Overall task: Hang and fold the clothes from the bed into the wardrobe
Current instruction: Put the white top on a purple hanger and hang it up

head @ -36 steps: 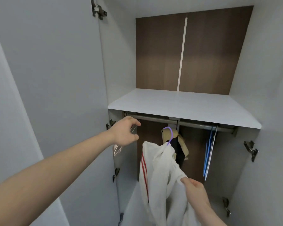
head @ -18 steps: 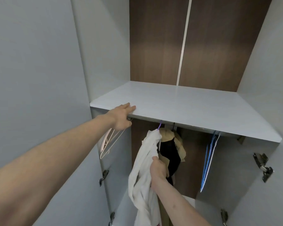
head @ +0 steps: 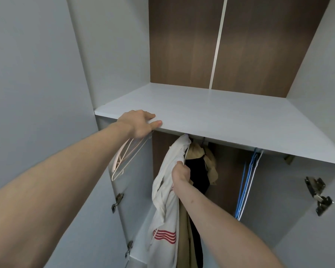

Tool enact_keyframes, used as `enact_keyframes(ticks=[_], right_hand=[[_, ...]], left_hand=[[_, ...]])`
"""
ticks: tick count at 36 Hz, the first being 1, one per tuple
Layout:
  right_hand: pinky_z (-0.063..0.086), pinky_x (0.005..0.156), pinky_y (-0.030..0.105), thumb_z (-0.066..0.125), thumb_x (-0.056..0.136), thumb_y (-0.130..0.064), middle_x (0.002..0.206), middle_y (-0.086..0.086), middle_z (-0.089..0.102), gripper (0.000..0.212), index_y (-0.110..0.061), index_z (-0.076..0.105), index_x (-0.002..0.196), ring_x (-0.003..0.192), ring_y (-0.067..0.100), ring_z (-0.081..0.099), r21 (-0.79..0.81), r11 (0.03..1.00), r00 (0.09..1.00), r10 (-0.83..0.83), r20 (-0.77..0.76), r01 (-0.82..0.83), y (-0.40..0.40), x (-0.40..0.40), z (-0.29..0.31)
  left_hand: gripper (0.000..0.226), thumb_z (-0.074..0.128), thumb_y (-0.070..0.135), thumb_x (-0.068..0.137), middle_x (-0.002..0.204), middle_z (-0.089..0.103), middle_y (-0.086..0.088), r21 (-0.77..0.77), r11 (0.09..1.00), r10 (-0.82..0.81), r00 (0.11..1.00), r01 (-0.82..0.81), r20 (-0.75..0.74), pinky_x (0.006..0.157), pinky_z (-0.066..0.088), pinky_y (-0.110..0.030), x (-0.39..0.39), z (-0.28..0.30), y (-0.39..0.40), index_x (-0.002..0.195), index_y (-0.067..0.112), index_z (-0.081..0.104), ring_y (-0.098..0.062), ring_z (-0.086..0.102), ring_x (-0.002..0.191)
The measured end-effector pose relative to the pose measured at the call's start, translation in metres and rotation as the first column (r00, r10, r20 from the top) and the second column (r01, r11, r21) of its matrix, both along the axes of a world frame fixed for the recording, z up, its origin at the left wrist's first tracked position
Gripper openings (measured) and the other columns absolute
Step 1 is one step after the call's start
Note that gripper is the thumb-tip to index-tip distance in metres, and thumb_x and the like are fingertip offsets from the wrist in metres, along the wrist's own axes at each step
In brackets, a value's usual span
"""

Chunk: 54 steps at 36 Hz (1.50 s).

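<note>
One white garment (head: 163, 192) with red stripes hangs under the shelf (head: 220, 120), just left of the tan and black clothes (head: 199, 167) already on the rail. My right hand (head: 180, 172) has a clenched grip on its upper fabric. My left hand (head: 138, 123) is at the shelf's front edge, left end, fingers curled on the pale hangers (head: 124, 157) dangling below it.

Step in hand, as I judge it: hanging this garment. The rail is hidden behind the shelf lip, so I cannot tell whether its hook is seated.

Next: confirm seating, then release.

Count: three or so pale hangers, exact number unclear; several blue and white hangers (head: 248, 180) under the shelf's right part.
</note>
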State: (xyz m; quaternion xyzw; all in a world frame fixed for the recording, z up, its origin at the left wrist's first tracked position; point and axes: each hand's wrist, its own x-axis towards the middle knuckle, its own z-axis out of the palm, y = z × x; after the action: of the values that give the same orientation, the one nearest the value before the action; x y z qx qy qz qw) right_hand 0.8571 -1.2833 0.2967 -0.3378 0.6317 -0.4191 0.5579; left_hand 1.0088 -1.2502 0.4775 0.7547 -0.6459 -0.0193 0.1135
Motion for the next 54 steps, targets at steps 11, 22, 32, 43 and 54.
enact_keyframes(ticks=[11, 22, 32, 43, 54], right_hand=[[0.046, 0.105, 0.054, 0.036, 0.106, -0.031, 0.137, 0.021, 0.059, 0.046, -0.001, 0.055, 0.135, 0.122, 0.043, 0.057, 0.043, 0.998, 0.994, 0.042, -0.105, -0.037, -0.014, 0.004, -0.039], [0.043, 0.110, 0.048, 0.036, 0.108, -0.032, 0.147, 0.019, 0.052, 0.048, -0.003, 0.047, 0.145, 0.131, 0.040, 0.052, 0.088, 0.980, 0.941, 0.197, -0.276, -0.179, -0.028, -0.020, -0.059], [0.058, 0.093, 0.045, 0.047, 0.105, -0.033, 0.132, 0.019, 0.060, 0.045, -0.002, 0.052, 0.137, 0.112, 0.035, 0.065, 0.156, 0.921, 0.823, 0.388, -0.414, -0.356, -0.035, -0.033, -0.062], [0.049, 0.078, 0.026, 0.062, 0.095, -0.025, 0.115, -0.006, 0.065, 0.030, -0.026, 0.055, 0.124, 0.102, 0.016, 0.065, -0.266, 0.925, 0.861, 0.110, -0.497, -0.271, 0.006, -0.083, -0.067], [0.040, 0.067, 0.035, 0.072, 0.084, -0.013, 0.126, 0.005, 0.046, 0.043, -0.023, 0.046, 0.116, 0.076, 0.032, 0.060, -0.534, 0.837, 0.753, -0.429, -0.498, 0.123, 0.009, -0.198, -0.060]], left_hand=[[0.067, 0.042, 0.075, 0.092, 0.148, 0.054, 0.005, -0.069, 0.997, 0.033, 0.999, -0.032, 0.006, 0.109, 0.038, -0.038, -0.002, -0.004, -0.001, 0.146, 0.036, 0.051, -0.026, 0.050, 0.135], [0.066, 0.044, 0.075, 0.092, 0.150, 0.053, 0.007, -0.054, 0.998, 0.042, 0.999, -0.043, -0.025, 0.111, 0.037, -0.037, -0.003, -0.001, 0.001, 0.145, 0.037, 0.051, -0.025, 0.049, 0.136], [0.067, 0.044, 0.075, 0.092, 0.151, 0.051, 0.009, -0.052, 0.997, 0.047, 0.998, -0.049, -0.050, 0.112, 0.035, -0.036, -0.002, -0.002, 0.000, 0.146, 0.037, 0.051, -0.023, 0.047, 0.138], [0.068, 0.045, 0.075, 0.092, 0.154, 0.048, 0.007, -0.065, 0.997, 0.036, 0.997, -0.041, -0.070, 0.113, 0.035, -0.038, -0.004, -0.004, 0.001, 0.147, 0.035, 0.050, -0.025, 0.046, 0.140], [0.069, 0.044, 0.074, 0.092, 0.155, 0.048, 0.003, -0.069, 0.997, 0.038, 0.996, -0.043, -0.077, 0.114, 0.035, -0.042, -0.009, -0.001, 0.006, 0.147, 0.033, 0.051, -0.028, 0.045, 0.140]])
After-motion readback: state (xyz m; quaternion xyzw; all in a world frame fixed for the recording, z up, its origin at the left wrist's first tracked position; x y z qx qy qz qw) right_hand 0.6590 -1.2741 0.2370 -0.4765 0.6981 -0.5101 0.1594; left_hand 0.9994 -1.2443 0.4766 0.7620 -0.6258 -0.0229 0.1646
